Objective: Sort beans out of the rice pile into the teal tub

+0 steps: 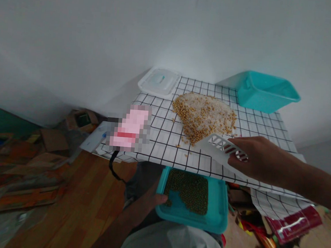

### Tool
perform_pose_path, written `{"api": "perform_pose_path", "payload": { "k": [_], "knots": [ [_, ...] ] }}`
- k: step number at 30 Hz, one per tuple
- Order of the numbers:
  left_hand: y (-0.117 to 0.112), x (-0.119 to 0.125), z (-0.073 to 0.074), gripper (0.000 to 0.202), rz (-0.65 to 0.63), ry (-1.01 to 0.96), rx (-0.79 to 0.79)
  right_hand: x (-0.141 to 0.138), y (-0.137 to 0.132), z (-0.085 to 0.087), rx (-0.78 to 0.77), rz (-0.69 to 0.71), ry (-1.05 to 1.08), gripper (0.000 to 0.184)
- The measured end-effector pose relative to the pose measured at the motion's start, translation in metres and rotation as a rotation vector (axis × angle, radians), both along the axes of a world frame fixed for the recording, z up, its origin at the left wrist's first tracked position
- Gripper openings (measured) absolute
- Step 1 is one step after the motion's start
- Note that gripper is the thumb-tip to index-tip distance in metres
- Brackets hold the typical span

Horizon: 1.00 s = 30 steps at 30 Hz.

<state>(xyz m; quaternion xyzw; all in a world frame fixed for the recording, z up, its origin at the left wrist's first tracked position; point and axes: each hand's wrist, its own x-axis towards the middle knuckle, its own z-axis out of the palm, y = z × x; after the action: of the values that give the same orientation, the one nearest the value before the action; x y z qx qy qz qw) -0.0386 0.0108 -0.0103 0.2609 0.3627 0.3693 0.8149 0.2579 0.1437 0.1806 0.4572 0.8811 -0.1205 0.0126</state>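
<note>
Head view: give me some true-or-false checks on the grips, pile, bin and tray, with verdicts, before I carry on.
1. The right grip holds the white scoop. True.
2. The teal bin stands left of the pile. False: it stands to the right of it.
3. The pile mixes yellow beans with paler grains. True.
4. The left grip is on the bin. False: it is at the left edge of the teal tray.
5. Dark beans lie in the tray. True.
6. The dark beans cover the tray's whole floor. False: part of it shows bare.
</note>
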Motion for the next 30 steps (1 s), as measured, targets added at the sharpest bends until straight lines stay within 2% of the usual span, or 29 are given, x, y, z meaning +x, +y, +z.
{"api": "perform_pose_path", "payload": {
  "k": [6,10,14,20,24,30],
  "knots": [
    [-0.003,-0.003,-0.004,0.045,-0.009,-0.001,0.009,-0.003,-0.01,0.006,0.004,0.004,-0.018,0.009],
    [-0.002,-0.003,-0.007,0.045,0.001,0.011,0.041,-0.009,-0.01,0.001,0.017,0.086,-0.051,0.011],
    [-0.002,-0.004,-0.007,0.048,-0.006,0.012,-0.003,-0.022,-0.009,-0.001,0.024,0.147,-0.069,0.012],
    [-0.003,-0.003,-0.006,0.048,0.011,0.022,-0.011,-0.035,-0.028,0.005,-0.063,0.27,-0.039,0.007],
    [-0.002,-0.005,-0.007,0.053,-0.013,-0.007,-0.014,-0.035,-0.031,0.007,-0.023,0.207,-0.027,0.009],
    [0.003,-0.013,-0.004,0.055,0.021,0.012,-0.01,-0.047,0.01,0.012,0.062,-0.005,0.046,0.014]
  ]
}}
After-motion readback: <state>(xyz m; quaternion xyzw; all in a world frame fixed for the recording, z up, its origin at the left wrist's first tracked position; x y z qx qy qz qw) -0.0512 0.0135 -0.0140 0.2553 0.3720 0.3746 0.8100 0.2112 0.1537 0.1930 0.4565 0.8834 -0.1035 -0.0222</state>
